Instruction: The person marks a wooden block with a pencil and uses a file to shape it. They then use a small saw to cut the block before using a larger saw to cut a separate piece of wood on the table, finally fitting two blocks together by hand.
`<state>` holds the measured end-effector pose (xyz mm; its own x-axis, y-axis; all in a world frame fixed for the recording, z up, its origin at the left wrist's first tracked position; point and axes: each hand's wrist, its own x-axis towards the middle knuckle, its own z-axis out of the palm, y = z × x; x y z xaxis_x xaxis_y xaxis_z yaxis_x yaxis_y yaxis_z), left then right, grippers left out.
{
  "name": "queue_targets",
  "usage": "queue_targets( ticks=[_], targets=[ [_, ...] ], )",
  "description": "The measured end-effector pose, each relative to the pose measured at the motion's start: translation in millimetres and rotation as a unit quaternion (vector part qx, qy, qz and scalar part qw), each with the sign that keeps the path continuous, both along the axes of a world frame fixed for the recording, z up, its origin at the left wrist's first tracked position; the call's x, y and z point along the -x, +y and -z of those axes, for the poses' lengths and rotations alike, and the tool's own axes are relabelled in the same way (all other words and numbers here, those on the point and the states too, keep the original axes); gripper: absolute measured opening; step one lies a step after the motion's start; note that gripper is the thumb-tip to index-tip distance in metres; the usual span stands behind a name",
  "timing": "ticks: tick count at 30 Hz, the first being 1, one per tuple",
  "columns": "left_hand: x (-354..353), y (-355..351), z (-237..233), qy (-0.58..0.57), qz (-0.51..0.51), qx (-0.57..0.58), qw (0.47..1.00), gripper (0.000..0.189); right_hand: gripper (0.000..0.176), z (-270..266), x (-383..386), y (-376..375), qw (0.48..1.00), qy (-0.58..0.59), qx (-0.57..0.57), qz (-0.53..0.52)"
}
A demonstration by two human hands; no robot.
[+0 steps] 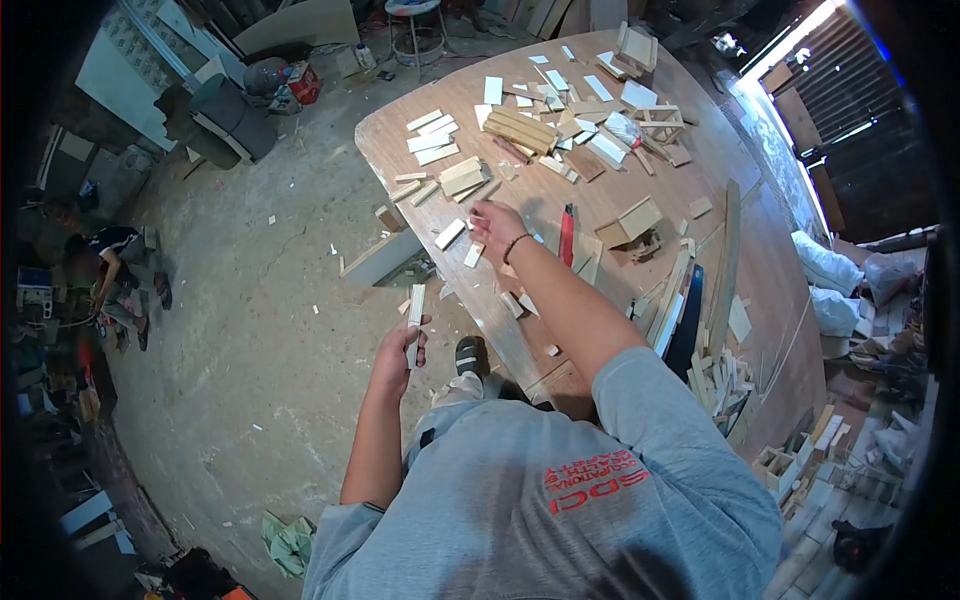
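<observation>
My left hand is wrapped round a pale wood strip, which stands up out of the fist, off the table's near edge and over the floor. Above the left part of the table, my right hand has its fingers bent together; what they hold, if anything, I cannot tell. Just left of its fingertips lies a small pale wood block. A thinner white piece rests below that hand. Beyond it sits a stack of short wood blocks.
On the wooden table are scattered white and brown offcuts, a bundle of wood strips, a red tool and a small wooden box. Long strips run along the right side. A stool stands behind. Another person crouches at far left.
</observation>
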<state>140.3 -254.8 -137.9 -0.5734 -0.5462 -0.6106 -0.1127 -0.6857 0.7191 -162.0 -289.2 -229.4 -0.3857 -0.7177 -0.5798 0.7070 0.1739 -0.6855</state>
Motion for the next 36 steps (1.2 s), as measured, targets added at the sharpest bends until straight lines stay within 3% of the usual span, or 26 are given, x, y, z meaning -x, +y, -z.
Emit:
queue_targets(
  ticks=[1, 4, 8, 12, 15, 16, 17, 20, 22, 23, 25, 27, 29, 30, 31, 33, 36],
  targets=[
    [-3, -1, 1, -0.003, -0.005, -0.001, 1.000, 0.035, 0.022, -1, 2, -5, 1.000, 0.000, 0.000, -0.002],
    [-15, 1, 9, -0.012, -0.023, -0.015, 1.000, 0.035, 0.078, 5, 14, -11, 0.999, 0.025, 0.031, -0.015],
    [-28, 5, 23, -0.018, -0.048, -0.058, 0.997, 0.034, 0.070, 24, 7, 7, 0.999, 0.039, -0.027, -0.011],
    [-26, 3, 27, -0.024, -0.017, -0.051, 0.998, 0.039, 0.065, 25, -6, 42, 0.999, -0.015, 0.010, 0.028],
    [-18, -2, 25, -0.047, 0.023, -0.011, 0.999, 0.039, 0.046, 1, -19, 98, 0.985, 0.170, -0.025, 0.001],
    [-14, -3, 23, -0.042, 0.044, 0.024, 0.998, 0.039, 0.039, -3, -21, 122, 0.968, 0.246, -0.048, -0.004],
    [-10, -5, 21, -0.037, 0.066, 0.059, 0.995, 0.039, 0.040, 4, -22, 148, 0.920, 0.387, -0.064, -0.004],
    [1, -5, 17, -0.033, 0.132, 0.044, 0.990, 0.041, 0.044, 8, -17, 231, 0.721, 0.681, -0.129, 0.007],
    [11, -2, 11, -0.017, 0.169, 0.039, 0.985, 0.042, 0.054, -5, -25, 283, 0.654, 0.704, -0.277, 0.007],
    [15, 0, 7, -0.004, 0.198, 0.033, 0.980, 0.043, 0.054, -10, -29, 302, 0.653, 0.702, -0.284, 0.013],
    [25, 7, 2, 0.001, 0.221, 0.037, 0.975, 0.043, 0.063, -17, -41, 337, 0.591, 0.673, -0.444, 0.013],
    [32, 16, 0, 0.005, 0.243, 0.037, 0.969, 0.044, 0.067, 0, -47, 367, 0.609, 0.641, -0.465, 0.046],
    [36, 25, -3, 0.008, 0.275, 0.064, 0.959, 0.041, 0.060, -1, -55, 380, 0.666, 0.584, -0.461, 0.056],
    [37, 32, -5, 0.007, 0.282, 0.062, 0.957, 0.041, 0.060, 0, -58, 382, 0.662, 0.548, -0.512, -0.007],
    [38, 38, -7, 0.000, 0.299, 0.068, 0.952, 0.041, 0.060, 0, -63, 383, 0.662, 0.543, -0.516, -0.004],
    [36, 50, -10, -0.008, 0.322, 0.076, 0.944, 0.041, 0.062, -1, -73, 384, 0.619, 0.579, -0.526, -0.073],
    [32, 68, -12, -0.025, 0.340, 0.097, 0.935, 0.040, 0.060, 3, -83, 392, 0.644, 0.575, -0.498, -0.089]
  ],
)
